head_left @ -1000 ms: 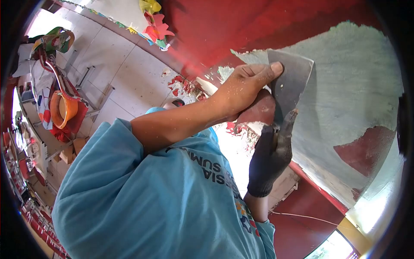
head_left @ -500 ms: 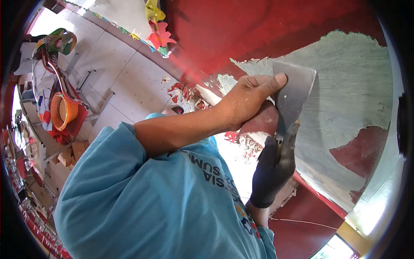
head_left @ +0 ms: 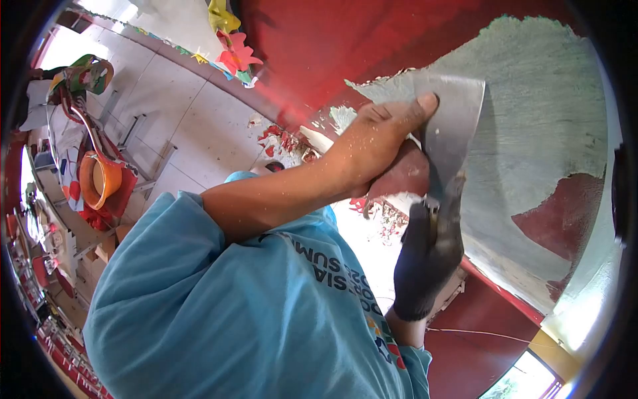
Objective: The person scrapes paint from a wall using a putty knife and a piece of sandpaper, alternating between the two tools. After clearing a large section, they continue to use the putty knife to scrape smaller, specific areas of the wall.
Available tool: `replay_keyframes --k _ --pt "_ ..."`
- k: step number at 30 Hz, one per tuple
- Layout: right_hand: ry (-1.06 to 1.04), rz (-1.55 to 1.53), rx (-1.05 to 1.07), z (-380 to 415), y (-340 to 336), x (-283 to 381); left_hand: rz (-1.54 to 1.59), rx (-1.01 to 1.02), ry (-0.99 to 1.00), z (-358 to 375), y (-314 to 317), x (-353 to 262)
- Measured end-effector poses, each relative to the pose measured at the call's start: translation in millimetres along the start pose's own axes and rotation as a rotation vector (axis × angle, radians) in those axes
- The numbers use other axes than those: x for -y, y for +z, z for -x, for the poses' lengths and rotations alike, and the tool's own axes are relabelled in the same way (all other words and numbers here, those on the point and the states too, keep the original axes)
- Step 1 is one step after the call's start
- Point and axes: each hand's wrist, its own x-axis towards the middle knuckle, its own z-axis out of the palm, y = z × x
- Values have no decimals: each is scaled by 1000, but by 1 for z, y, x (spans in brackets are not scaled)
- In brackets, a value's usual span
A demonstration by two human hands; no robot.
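Observation:
A wide metal scraper (head_left: 455,123) is held in front of the wall, its broad blade reaching up and away. My bare left hand (head_left: 382,143) has its thumb pressed along the blade's side; its other fingers are mostly hidden. The scraper's lower end is gripped by my right hand (head_left: 428,259), in a dark glove. Behind the blade, the red wall (head_left: 332,46) has a large stripped patch (head_left: 545,100) of grey-green with a ragged edge. A maroon area (head_left: 405,174) with a pale lower border shows just under my left hand.
Red paint flakes (head_left: 282,143) lie on the tiled floor (head_left: 166,100) by the wall. An orange bucket (head_left: 100,181) sits at the left among cloths and table frames. Paper flowers (head_left: 237,53) hang at the top. A thin wire (head_left: 485,334) crosses the lower right.
Both hands keep hold of the scraper. The blade has risen slightly in view, and the gloved hand has shifted a little right. The wall and its stripped patch appear higher.

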Motion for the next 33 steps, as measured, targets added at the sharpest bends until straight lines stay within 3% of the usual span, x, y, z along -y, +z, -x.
replay_keyframes --k 2,7,11,14,17,20,25,27,33 --pt "19 50 -13 8 -3 0 -199 -42 1 -2 -1 3" --pt "190 16 30 -8 -3 16 -197 12 18 -2 -5 -1" --pt "79 54 17 -1 -2 10 -186 -19 101 -5 -1 5" --pt "-26 65 -136 -9 10 5 -151 -14 104 -9 -2 1" --pt "3 34 -45 -3 5 8 -79 -28 106 -4 2 3" --pt "15 -12 -94 7 -2 8 -181 -24 39 -1 4 0" --pt "50 3 -64 -7 -9 10 -134 14 135 -9 3 1" --pt "2 58 -39 -1 -10 11 -127 -11 43 -3 5 -1" --pt "-52 99 -58 -10 -8 9 -101 36 128 -7 7 -5"
